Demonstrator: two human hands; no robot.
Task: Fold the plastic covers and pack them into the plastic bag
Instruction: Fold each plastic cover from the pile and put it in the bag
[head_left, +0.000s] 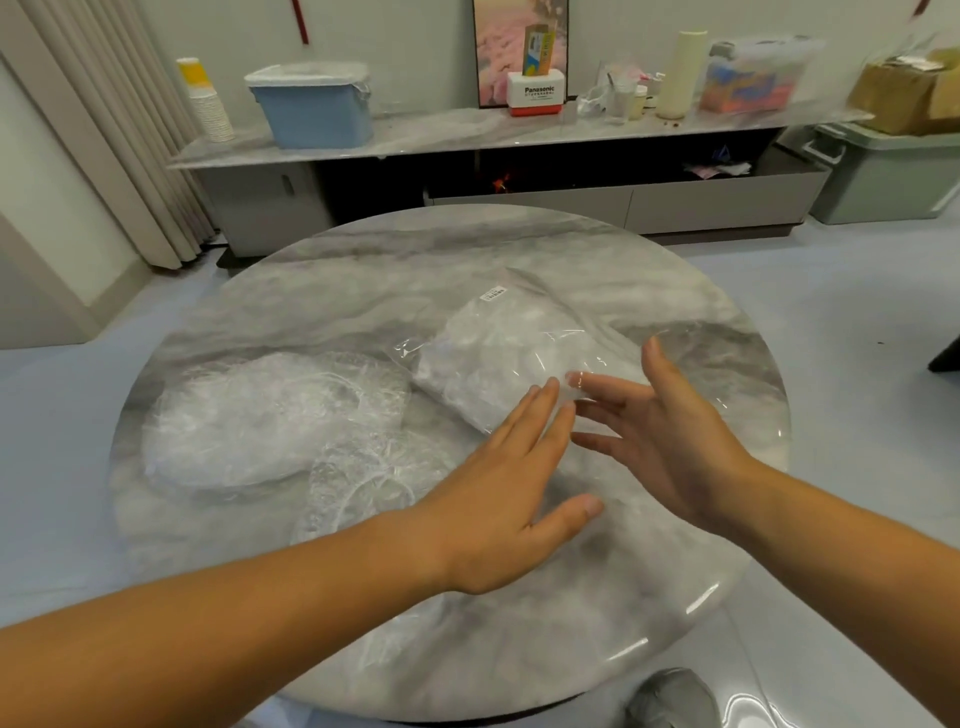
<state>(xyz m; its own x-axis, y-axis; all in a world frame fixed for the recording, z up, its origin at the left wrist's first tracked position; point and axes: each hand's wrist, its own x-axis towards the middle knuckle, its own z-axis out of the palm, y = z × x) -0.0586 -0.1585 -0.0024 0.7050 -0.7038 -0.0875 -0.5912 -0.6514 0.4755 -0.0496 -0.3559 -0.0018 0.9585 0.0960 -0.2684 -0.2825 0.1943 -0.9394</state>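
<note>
A clear plastic bag (498, 358) with white covers inside lies on the round marble table (363, 270), right of centre. A pile of loose crinkled plastic covers (270, 415) lies to its left, with another cover (363, 483) spread in front of the pile. My left hand (498, 499) hovers flat, fingers apart, its fingertips at the bag's near edge. My right hand (660, 431) is open too, palm turned left, fingertips touching the bag's near right corner. Neither hand holds anything.
A long low cabinet (519, 135) stands behind the table, with a blue bin (317, 104), stacked paper cups (208, 98), boxes and a roll on it. Curtains (104, 130) hang at the left. A grey object (670, 696) sits below the table's front edge.
</note>
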